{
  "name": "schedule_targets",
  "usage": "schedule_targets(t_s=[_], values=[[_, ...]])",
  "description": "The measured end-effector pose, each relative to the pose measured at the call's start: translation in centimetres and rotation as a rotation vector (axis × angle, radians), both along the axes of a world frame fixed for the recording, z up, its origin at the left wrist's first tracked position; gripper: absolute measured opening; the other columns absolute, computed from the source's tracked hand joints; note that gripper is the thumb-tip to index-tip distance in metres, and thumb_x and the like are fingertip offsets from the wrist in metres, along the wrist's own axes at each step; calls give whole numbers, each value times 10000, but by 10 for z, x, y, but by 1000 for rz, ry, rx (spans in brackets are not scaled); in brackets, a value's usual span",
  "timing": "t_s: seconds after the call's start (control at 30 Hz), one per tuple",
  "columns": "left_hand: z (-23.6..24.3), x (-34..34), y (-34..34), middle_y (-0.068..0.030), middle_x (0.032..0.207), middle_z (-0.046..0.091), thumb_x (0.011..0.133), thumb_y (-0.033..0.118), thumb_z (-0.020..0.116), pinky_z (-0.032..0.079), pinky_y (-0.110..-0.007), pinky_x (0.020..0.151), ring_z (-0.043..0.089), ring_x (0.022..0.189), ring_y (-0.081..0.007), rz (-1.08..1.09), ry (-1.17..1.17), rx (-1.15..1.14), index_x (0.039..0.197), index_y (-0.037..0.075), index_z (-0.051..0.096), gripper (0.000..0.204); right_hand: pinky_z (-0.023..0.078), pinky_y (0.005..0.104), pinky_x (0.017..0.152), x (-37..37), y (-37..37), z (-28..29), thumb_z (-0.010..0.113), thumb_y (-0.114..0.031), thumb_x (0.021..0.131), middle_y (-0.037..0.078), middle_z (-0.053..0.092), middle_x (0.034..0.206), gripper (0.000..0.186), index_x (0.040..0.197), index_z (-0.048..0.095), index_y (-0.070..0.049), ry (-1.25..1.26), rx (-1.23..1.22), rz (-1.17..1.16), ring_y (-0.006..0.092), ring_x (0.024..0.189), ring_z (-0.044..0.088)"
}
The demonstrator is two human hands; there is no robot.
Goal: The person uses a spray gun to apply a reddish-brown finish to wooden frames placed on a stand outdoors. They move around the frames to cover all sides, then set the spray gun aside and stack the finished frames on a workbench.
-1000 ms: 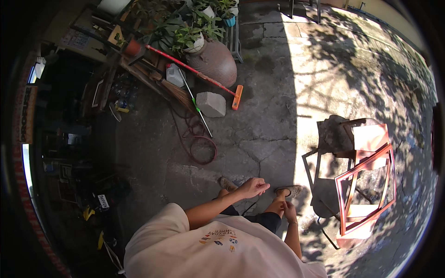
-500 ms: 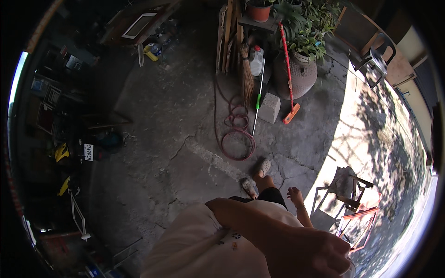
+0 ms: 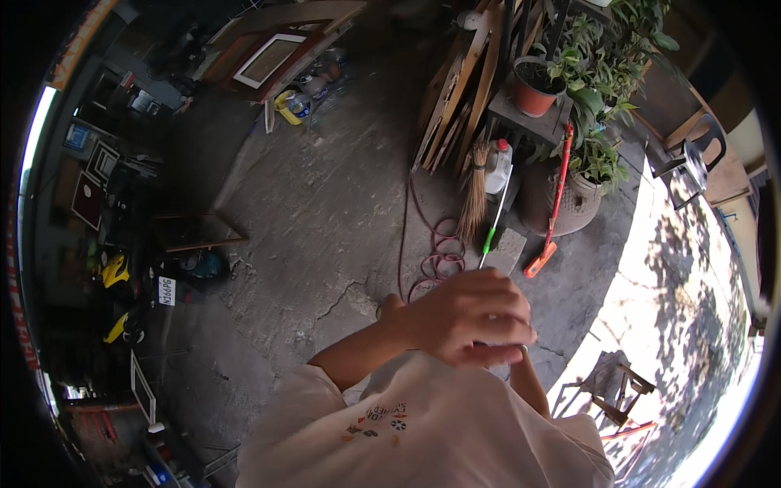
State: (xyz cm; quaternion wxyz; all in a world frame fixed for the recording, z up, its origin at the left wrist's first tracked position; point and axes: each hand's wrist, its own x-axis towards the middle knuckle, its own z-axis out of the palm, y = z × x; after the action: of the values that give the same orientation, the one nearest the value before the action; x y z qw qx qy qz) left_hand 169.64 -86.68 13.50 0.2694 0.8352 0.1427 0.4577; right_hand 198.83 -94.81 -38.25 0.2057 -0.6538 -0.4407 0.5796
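In front of my chest, my left hand is raised with its fingers curled closed. A small dark bit shows under its fingers, too little to name. My right forearm comes up from the right and ends behind my left hand. The fingers of my right hand are hidden there, so I cannot tell whether they hold anything. Both hands are close together, over my white printed shirt. Past my left hand lies a coiled reddish hose, partly covered by it.
Ahead stand a straw broom, a white jug, a red-handled brush, a large clay pot and leaning wooden planks. A worn stool is at the right in sunlight. Framed panels lie far left.
My left hand has moved from the lower right to the middle, before my chest. My right hand, which hung at my side with fingers loose, has come up behind it. The view has tilted.
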Motion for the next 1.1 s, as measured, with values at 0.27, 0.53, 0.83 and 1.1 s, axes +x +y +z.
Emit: schedule_targets(t_s=[0.27,0.53,0.83,1.1], values=[[-212,-240,390,-117,1107,642,1005,257,583,488,-360,888,632,1015,-248,625,88,-395,1091,40,623,237,549,300,584,-78,68,33,550,-265,1009,127,697,816,335,1046,647,53,-80,28,-392,176,665,671],[-258,-240,686,-205,1197,627,987,229,582,477,-430,952,587,1162,-390,559,205,-251,1269,62,546,330,486,302,546,-263,3,90,550,-322,1003,102,690,857,319,1056,617,-15,-148,-557,-790,180,663,680],[-281,-219,775,-238,1010,653,964,172,619,479,-478,727,638,925,-432,285,223,-208,1061,14,597,186,552,313,715,-434,57,156,566,-253,1008,110,701,907,315,1103,633,40,-174,-510,-755,181,755,674],[-255,-256,755,-223,801,637,992,254,604,488,-437,647,640,780,-436,395,102,-111,971,5,601,250,546,374,727,-500,98,175,594,-228,975,160,710,872,256,1063,643,8,-452,-448,-648,283,777,700]])
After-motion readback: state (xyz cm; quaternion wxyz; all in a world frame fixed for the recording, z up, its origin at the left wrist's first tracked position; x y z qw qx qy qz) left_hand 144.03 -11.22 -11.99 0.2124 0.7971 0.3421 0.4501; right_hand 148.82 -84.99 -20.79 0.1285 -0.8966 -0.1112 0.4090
